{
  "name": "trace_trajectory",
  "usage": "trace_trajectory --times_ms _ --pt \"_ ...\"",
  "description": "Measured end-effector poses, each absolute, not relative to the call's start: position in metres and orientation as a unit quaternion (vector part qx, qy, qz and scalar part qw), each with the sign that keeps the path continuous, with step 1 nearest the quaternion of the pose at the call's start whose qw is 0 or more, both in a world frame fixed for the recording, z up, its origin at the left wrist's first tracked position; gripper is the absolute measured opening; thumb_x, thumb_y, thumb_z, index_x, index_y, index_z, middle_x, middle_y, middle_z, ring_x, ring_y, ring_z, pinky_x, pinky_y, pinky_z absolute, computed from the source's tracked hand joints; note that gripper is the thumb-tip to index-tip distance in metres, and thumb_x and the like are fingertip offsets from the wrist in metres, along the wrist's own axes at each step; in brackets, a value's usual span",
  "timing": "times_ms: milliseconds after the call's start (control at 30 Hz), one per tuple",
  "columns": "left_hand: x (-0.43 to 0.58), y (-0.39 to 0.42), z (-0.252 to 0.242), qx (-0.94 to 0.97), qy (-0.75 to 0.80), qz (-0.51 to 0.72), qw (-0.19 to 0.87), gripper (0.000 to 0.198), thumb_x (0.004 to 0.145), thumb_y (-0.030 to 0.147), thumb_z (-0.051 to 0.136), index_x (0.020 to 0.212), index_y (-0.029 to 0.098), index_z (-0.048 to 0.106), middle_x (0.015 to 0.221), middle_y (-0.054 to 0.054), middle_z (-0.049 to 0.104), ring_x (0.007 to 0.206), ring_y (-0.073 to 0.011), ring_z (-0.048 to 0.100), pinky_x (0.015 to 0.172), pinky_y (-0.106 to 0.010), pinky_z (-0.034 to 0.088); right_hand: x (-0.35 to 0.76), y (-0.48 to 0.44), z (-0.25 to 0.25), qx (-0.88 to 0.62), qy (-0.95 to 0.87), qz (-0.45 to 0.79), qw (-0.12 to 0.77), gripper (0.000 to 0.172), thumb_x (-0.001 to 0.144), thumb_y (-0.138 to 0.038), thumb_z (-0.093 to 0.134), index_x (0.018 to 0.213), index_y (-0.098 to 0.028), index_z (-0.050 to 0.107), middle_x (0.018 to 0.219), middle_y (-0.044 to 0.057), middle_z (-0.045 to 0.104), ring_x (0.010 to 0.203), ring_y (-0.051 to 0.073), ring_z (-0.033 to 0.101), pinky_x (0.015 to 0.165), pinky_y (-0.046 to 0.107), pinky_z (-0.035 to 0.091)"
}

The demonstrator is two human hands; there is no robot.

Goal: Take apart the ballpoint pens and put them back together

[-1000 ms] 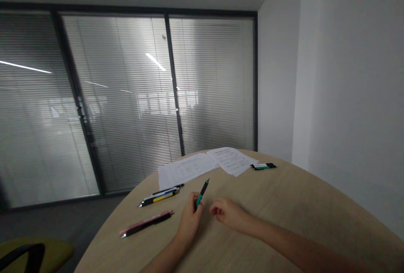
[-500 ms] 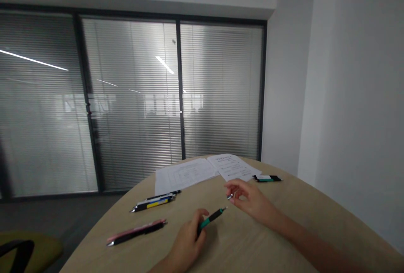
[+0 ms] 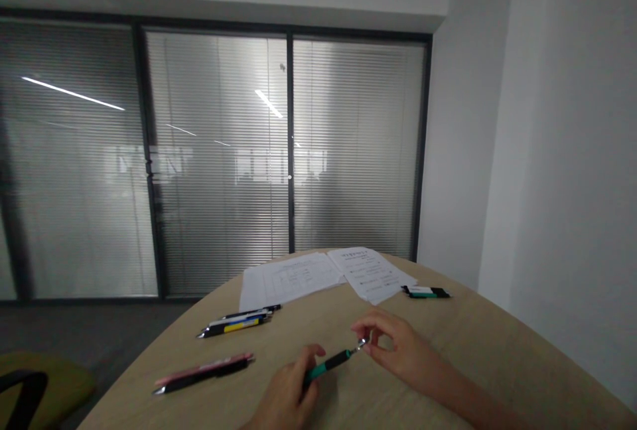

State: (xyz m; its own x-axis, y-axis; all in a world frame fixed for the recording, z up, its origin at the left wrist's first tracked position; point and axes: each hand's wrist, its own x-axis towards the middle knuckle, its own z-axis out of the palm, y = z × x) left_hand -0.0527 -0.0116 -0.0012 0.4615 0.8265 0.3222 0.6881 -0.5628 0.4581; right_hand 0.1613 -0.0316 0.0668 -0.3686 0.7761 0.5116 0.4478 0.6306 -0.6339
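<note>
My left hand (image 3: 288,390) is closed around a green and black pen (image 3: 329,365), which points up and to the right. My right hand (image 3: 401,354) pinches a small silver cone-shaped pen tip (image 3: 363,342) between thumb and fingers. That metal piece is at the pen's front end, around or touching the thin point; I cannot tell whether it is attached. To the left of my hands, a pink pen (image 3: 204,368) and a black pen (image 3: 212,375) lie side by side.
Farther back on the round wooden table (image 3: 164,344) lie several pens (image 3: 239,325), one with a yellow part. Printed sheets (image 3: 293,277) lie at the far edge. Black, white and green pens (image 3: 426,292) are at the right. A chair (image 3: 44,390) stands at lower left.
My right hand has come down and toward the pen, bringing the silver tip from apart to the pen's point. My left hand keeps its hold. The view has shifted slightly.
</note>
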Motion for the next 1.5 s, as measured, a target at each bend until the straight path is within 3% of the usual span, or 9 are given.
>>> trace_trajectory --times_ms 433,1233,1500 --pt "-0.052 -0.011 -0.001 0.845 0.455 0.252 0.124 0.035 0.072 0.011 0.036 0.105 0.022 0.039 0.077 0.001 0.059 0.071 -0.0152 0.056 0.065 -0.024 0.04 0.164 -0.033 0.069 -0.363 -0.806 0.2 0.422 0.027 0.064 -0.003 0.046 0.083 -0.017 0.058 0.077 0.002 0.056 0.068 0.012 0.052 0.065 0.024 0.044" --pt "-0.049 -0.015 0.007 0.852 0.466 0.214 0.104 0.034 0.073 0.013 0.037 0.105 0.023 0.043 0.071 0.002 0.06 0.066 -0.0147 0.056 0.06 -0.022 0.039 0.163 -0.037 0.064 -0.368 -0.839 0.171 0.362 0.024 0.066 0.0 0.048 0.077 -0.017 0.06 0.075 0.001 0.056 0.071 0.013 0.052 0.067 0.024 0.042" --pt "-0.049 -0.017 0.01 0.874 0.428 0.204 0.111 0.018 0.082 0.026 0.037 0.092 0.021 0.051 0.077 -0.002 0.064 0.07 -0.0154 0.059 0.062 -0.022 0.04 0.16 -0.036 0.06 -0.366 -0.836 0.167 0.373 0.023 0.066 -0.001 0.048 0.077 -0.017 0.059 0.075 0.001 0.055 0.071 0.013 0.051 0.067 0.025 0.042"
